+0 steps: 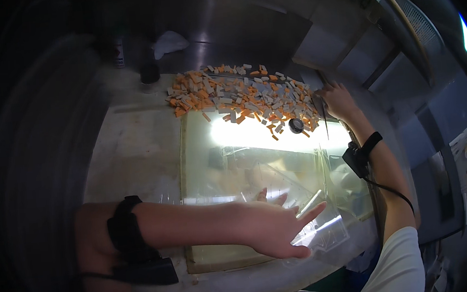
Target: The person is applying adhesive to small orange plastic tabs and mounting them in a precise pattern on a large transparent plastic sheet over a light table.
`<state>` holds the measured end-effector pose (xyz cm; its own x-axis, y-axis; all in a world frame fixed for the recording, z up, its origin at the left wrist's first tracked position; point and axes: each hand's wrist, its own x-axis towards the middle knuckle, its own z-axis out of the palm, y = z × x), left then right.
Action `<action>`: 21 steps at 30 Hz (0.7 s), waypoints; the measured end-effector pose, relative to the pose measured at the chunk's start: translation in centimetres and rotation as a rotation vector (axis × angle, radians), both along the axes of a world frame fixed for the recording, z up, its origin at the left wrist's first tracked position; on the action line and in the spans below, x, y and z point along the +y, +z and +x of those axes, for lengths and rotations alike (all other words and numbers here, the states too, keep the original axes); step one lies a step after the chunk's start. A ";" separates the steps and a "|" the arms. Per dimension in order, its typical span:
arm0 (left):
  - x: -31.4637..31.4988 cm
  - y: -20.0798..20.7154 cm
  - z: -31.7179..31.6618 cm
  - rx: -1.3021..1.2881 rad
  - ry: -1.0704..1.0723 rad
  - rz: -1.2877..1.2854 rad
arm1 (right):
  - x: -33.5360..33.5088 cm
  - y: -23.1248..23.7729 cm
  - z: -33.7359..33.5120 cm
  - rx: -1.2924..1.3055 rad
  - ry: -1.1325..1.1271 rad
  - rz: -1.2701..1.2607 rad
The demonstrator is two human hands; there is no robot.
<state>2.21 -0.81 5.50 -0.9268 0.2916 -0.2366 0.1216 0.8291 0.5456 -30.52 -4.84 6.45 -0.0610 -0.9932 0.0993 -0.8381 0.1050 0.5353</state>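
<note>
My left hand (281, 227) reaches across from the left with its fingers spread, over a clear plastic sheet (334, 236) that lies on a pale, shiny board (205, 164). Nothing shows in that hand. At the far right, beside a heap of small orange and grey-white blocks (251, 98), my right hand (338, 100) has its fingers closed on a thin, dark, pointed tool (325, 118). The tool's tip points toward me. Its handle end is hidden by the fingers, and its exact kind cannot be made out.
A small round black-and-pale object (296, 125) sits at the heap's near edge. Behind the heap stands a metal panel (235, 30), with a white crumpled item (169, 44) and a dark cylinder (150, 73) at its left. Grey cabinets (430, 130) flank the right side.
</note>
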 end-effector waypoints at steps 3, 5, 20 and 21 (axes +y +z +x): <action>-0.1 0.4 0.4 -0.071 0.013 -0.007 | -3.3 1.2 5.7 -0.122 0.181 -0.066; -0.3 0.6 0.3 -0.172 0.043 0.043 | -6.1 1.4 8.0 -0.237 0.335 -0.009; 0.5 1.1 1.5 -0.083 0.123 0.036 | -14.0 -1.1 14.1 -0.434 0.433 0.101; 0.6 1.2 1.5 -0.082 0.120 0.037 | -13.8 -0.9 14.2 -0.433 0.430 0.102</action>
